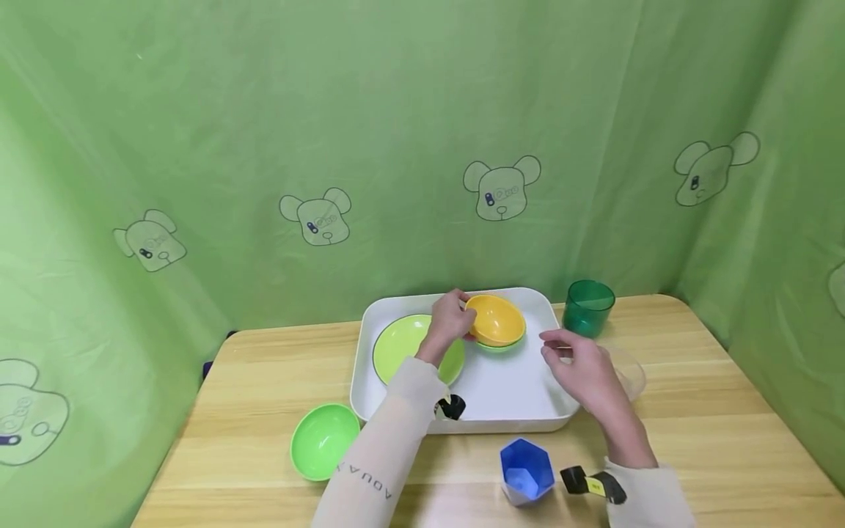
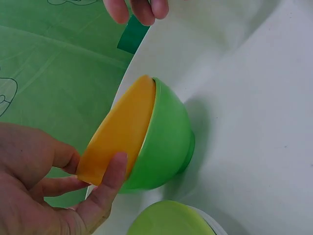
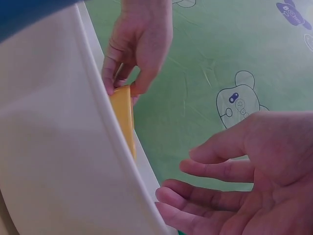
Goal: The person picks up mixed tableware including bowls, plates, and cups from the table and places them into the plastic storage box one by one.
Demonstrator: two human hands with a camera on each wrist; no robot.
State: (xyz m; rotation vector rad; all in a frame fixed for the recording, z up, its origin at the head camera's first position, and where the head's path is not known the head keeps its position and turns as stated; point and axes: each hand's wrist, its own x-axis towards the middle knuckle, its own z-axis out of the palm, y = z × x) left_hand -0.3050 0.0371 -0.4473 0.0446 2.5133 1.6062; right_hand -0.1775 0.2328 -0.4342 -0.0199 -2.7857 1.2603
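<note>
My left hand (image 1: pixel 451 323) pinches the rim of an orange bowl (image 1: pixel 496 320) between thumb and fingers. In the left wrist view the orange bowl (image 2: pixel 120 129) sits tilted partly inside a green bowl (image 2: pixel 168 142), its held side raised above the green rim. Both are at the back of a white tray (image 1: pixel 508 389). To the left in that tray lies a lime-green plate (image 1: pixel 403 345), partly covered by my left arm. My right hand (image 1: pixel 584 367) hovers by the tray's right edge, fingers loosely bent and holding nothing; the right wrist view shows its palm (image 3: pixel 274 181).
A dark green cup (image 1: pixel 587 308) stands behind the right hand, and a clear round container (image 1: pixel 630 372) is partly hidden by that hand. Before the tray stand a blue hexagonal cup (image 1: pixel 526 469) and, at left, another green bowl (image 1: pixel 323 442). A green curtain (image 1: pixel 409 147) hangs behind the wooden table (image 1: pixel 264 381).
</note>
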